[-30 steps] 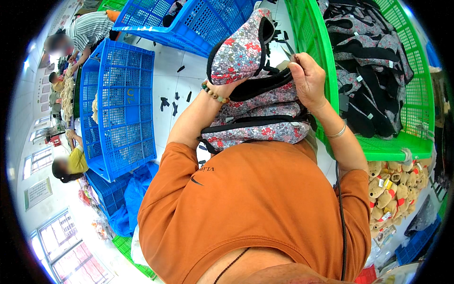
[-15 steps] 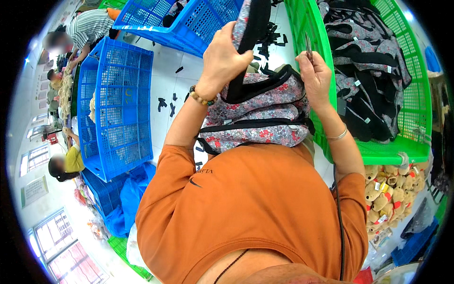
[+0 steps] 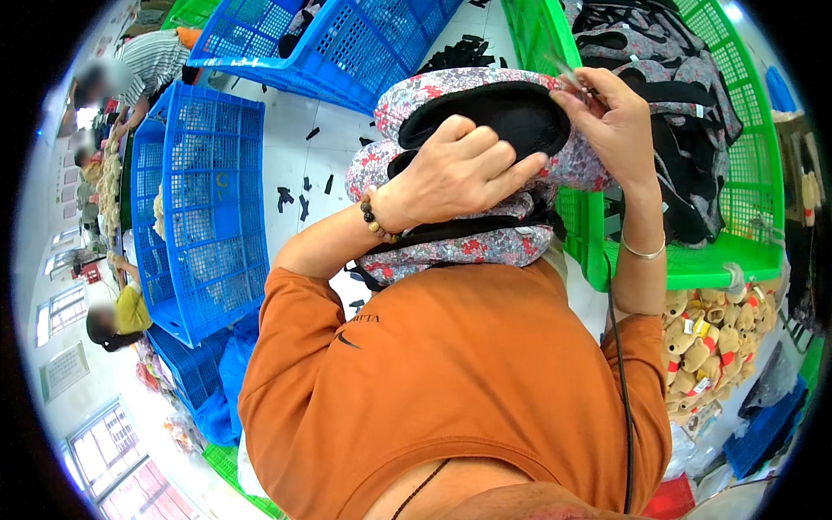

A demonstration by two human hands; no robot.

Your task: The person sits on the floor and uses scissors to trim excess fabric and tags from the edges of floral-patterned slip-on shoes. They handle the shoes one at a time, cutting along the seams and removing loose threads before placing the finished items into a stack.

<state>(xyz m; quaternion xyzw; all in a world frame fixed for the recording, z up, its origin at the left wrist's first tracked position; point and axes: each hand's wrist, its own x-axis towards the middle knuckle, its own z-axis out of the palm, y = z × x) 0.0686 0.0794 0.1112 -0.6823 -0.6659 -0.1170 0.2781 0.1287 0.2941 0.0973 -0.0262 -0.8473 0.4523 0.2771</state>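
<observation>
Across my lap lies a stack of floral padded pieces point(image 3: 468, 250), grey with red flowers and black trim. The topmost padded piece point(image 3: 451, 84) has a black oval face and looks like a slipper. My left hand point(image 3: 459, 169) is closed over its near edge, knuckles up and thumb pointing right; the fingertips are hidden. At its right end, my right hand point(image 3: 611, 117) is closed in a pinch on a slim metal tool point(image 3: 568, 76), blurred, perhaps small scissors. The right fingertips are close to the floral fabric; whether they touch it I cannot tell.
On my right stands a green crate point(image 3: 754, 186) of similar floral pieces. Blue crates point(image 3: 217, 208) stand left and ahead. Black scraps point(image 3: 464, 54) litter the white floor. Tan plush toys point(image 3: 715, 334) are heaped behind the green crate. Two people work at the far left.
The floral piece, earlier upright in my left hand, now lies tilted with its black oval face showing. My left hand has come down and right; my right hand has moved slightly up and right.
</observation>
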